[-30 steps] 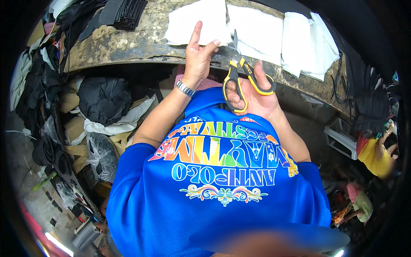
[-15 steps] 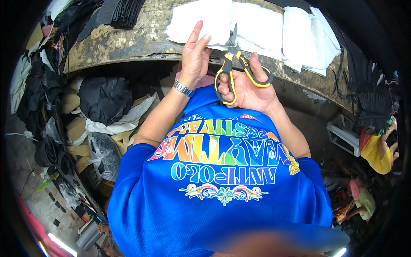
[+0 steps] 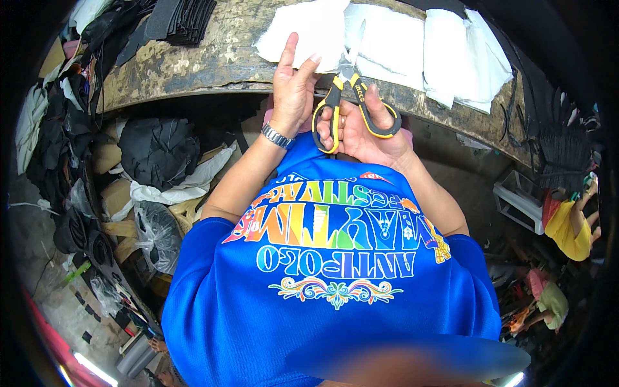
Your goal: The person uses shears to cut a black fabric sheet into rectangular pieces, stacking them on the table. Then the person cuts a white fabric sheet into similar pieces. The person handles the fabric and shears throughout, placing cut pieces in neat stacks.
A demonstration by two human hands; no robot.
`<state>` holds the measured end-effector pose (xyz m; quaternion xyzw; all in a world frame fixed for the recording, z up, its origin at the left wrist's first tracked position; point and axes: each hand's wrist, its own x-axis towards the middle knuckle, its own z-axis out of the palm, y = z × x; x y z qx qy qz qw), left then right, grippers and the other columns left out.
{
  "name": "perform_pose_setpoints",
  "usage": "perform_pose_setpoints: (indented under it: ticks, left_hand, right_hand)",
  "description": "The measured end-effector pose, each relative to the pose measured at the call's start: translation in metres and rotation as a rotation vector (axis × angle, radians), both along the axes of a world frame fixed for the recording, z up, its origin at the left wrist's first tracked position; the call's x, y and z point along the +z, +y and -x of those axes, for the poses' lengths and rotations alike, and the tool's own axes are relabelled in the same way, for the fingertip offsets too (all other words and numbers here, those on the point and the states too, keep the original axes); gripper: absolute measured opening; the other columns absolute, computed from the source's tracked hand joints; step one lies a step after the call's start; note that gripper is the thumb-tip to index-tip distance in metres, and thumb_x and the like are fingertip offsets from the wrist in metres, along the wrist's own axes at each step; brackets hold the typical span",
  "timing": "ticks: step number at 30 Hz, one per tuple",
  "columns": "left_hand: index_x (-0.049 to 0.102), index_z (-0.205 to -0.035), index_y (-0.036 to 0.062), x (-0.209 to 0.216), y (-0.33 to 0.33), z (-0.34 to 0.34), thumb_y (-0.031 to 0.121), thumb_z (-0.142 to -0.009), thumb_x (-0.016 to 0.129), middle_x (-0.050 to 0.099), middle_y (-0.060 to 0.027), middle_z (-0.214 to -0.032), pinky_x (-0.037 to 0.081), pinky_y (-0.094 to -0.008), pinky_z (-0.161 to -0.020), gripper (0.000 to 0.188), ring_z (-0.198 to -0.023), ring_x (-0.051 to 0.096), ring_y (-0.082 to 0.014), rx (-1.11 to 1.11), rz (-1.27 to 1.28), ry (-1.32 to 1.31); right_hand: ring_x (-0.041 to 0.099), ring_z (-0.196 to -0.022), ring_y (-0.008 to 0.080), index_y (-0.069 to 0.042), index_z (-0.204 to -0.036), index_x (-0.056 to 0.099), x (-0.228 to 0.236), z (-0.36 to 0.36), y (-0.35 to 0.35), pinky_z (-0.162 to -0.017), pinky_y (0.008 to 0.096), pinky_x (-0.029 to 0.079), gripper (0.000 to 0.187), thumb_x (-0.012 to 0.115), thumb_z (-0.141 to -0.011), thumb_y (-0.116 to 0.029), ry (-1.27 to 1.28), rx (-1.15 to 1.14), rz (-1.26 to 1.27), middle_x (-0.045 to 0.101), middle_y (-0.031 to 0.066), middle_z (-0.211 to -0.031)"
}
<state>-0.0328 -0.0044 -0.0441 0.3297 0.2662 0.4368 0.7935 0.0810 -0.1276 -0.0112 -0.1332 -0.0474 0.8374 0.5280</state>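
My right hand point(image 3: 377, 132) holds a pair of scissors point(image 3: 346, 76) with black-and-yellow handles, fingers and thumb in the loops. The blades point away from me, at the right edge of a white sheet point(image 3: 309, 32) of thin, cloth-like material. My left hand point(image 3: 293, 93), with a metal watch point(image 3: 278, 136) on its wrist, grips the near edge of that sheet; its thumb lies on top, one finger is stretched out and the others are partly hidden. To the right, more white pieces point(image 3: 393, 45) and a folded white stack point(image 3: 446, 58) lie on the worn wooden table point(image 3: 187, 68).
Dark strips point(image 3: 187, 19) are stacked at the table's far left. Below left sit a bundle of black scraps point(image 3: 160, 151) and a clear plastic bag point(image 3: 157, 235). A white plastic stool point(image 3: 519, 201) stands at the right, near a person in yellow point(image 3: 570, 232).
The scissors and my right hand have shifted slightly left, and the blades now reach farther up beside the sheet. The sheet's near edge has risen a little; my left hand has barely moved.
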Motion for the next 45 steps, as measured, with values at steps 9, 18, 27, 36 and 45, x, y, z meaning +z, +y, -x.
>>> perform_pose_setpoints:
  ticks: [9, 18, 27, 36, 45]
  left_hand:
    - [0.023, -0.154, 0.0102, 0.003, -0.004, 0.001, -0.001, -0.093, 0.060, 0.059, -0.0170, -0.124, 0.054, -0.0373, -0.092, 0.072, -0.105, 0.063, -0.0214, -0.060, 0.024, 0.018]
    - [0.024, -0.154, 0.0080, 0.004, -0.005, 0.003, 0.000, -0.094, 0.059, 0.059, -0.0170, -0.124, 0.053, -0.0369, -0.093, 0.071, -0.106, 0.062, -0.0209, -0.035, -0.041, 0.036]
    - [0.025, -0.154, 0.0086, 0.007, -0.016, 0.008, 0.000, -0.093, 0.062, 0.063, -0.0116, -0.109, 0.054, -0.0283, -0.080, 0.072, -0.092, 0.062, -0.0126, -0.070, -0.055, 0.184]
    - [0.028, -0.154, 0.0110, 0.015, -0.017, -0.001, -0.001, -0.092, 0.062, 0.065, -0.0050, -0.085, 0.051, -0.0210, -0.056, 0.072, -0.064, 0.058, -0.0051, -0.043, -0.062, 0.164]
    - [0.029, -0.153, 0.0086, 0.021, -0.013, -0.006, -0.001, -0.091, 0.064, 0.069, -0.0100, -0.097, 0.052, -0.0194, -0.058, 0.072, -0.069, 0.064, -0.0056, -0.050, -0.232, 0.241]
  right_hand:
    - [0.065, -0.095, 0.0255, 0.000, -0.116, 0.056, 0.004, -0.002, -0.001, -0.089, 0.0368, 0.051, 0.075, 0.047, -0.090, -0.070, -0.040, -0.028, 0.046, 0.065, 0.0176, -0.101]
    - [0.065, -0.096, 0.0247, 0.000, -0.115, 0.057, 0.004, -0.007, 0.001, -0.091, 0.0368, 0.050, 0.071, 0.048, -0.092, -0.066, -0.038, 0.048, -0.032, 0.065, 0.0163, -0.101]
    - [0.062, -0.096, 0.0233, -0.003, -0.112, 0.058, 0.000, 0.001, -0.001, -0.090, 0.0367, 0.048, 0.073, 0.050, -0.088, -0.072, 0.060, -0.138, 0.052, 0.063, 0.0092, -0.103]
    - [0.061, -0.091, 0.0208, -0.004, -0.109, 0.057, 0.002, 0.003, -0.004, -0.086, 0.0344, 0.048, 0.072, 0.048, -0.089, -0.072, -0.029, -0.177, 0.033, 0.063, 0.0097, -0.097]
    - [0.060, -0.086, 0.0181, -0.005, -0.107, 0.056, 0.010, 0.005, -0.008, -0.080, 0.0316, 0.048, 0.067, 0.049, -0.090, -0.069, -0.179, -0.219, 0.023, 0.062, 0.0103, -0.091]
